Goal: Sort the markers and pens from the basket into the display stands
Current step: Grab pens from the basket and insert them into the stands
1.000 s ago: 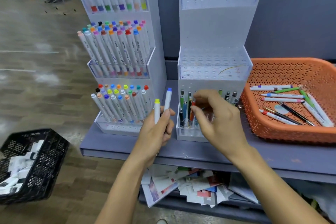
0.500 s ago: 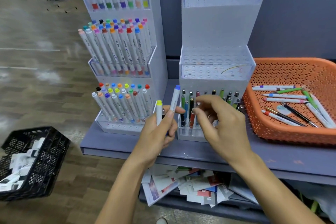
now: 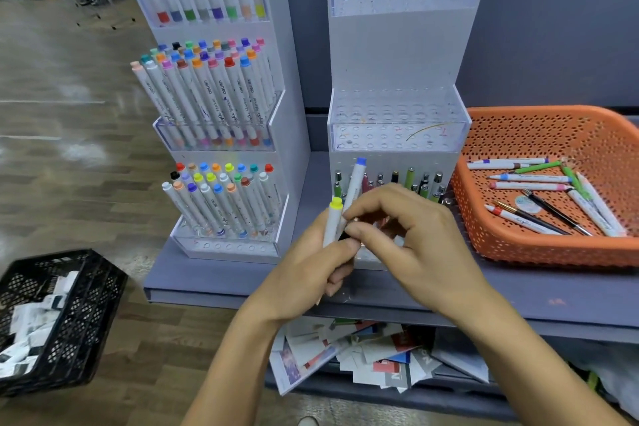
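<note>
The left hand (image 3: 311, 263) grips two markers (image 3: 333, 221), yellow and blue capped, and the right hand (image 3: 415, 239) pinches what may be a dark pen (image 3: 344, 236) beside them. Behind, the marker stand (image 3: 294, 79) looks nearly full, the pen stand (image 3: 397, 55) holds one bottom row, and a dozen or so pieces (image 3: 529, 178) wait in the basket (image 3: 553, 249). Half a second ago the right hand was reaching among the stand's bottom row; now it meets the left.
</note>
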Demonstrator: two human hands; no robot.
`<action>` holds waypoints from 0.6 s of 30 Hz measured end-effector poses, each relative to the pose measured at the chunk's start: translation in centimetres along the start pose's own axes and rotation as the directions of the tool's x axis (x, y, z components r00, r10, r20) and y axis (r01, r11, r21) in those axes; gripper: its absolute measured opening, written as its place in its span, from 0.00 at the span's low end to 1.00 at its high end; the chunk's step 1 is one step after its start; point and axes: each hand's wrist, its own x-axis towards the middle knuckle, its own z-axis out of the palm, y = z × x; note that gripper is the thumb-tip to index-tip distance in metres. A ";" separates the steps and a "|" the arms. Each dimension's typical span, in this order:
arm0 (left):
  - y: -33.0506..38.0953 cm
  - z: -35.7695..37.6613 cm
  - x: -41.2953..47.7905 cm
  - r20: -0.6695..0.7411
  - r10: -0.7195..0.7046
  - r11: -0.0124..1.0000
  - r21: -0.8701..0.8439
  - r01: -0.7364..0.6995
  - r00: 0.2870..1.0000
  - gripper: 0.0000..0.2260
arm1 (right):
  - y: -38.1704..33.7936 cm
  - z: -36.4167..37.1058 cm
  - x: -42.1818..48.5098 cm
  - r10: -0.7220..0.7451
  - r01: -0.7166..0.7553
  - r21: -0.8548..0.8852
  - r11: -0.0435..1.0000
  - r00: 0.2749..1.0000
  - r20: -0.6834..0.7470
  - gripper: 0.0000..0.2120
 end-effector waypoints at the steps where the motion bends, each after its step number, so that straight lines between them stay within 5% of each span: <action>1: 0.0 0.1 0.1 -0.019 0.020 0.997 0.075 -0.018 1.000 0.11 | -0.1 -0.1 0.0 0.050 -0.049 0.070 0.996 0.999 -0.008 0.04; 3: 0.1 0.4 0.1 -0.040 0.057 0.986 0.160 -0.050 0.998 0.04 | -0.3 -0.3 0.1 0.154 -0.139 0.253 0.957 0.987 -0.041 0.02; 8: 0.1 0.1 0.1 -0.184 0.011 0.988 0.154 0.018 0.983 0.12 | -0.5 -1.5 0.5 0.180 -0.061 0.387 0.920 0.944 -0.277 0.05; 13: 0.0 -0.7 0.4 -0.364 0.054 0.990 0.138 -0.003 0.930 0.12 | 1.0 -3.0 0.9 0.064 0.003 0.144 0.990 0.887 -0.457 0.07; 18: 0.1 -0.4 0.7 -0.390 0.049 0.995 0.100 -0.011 0.920 0.11 | 2.7 -1.8 0.6 -0.107 0.017 -0.211 0.977 0.900 -0.423 0.04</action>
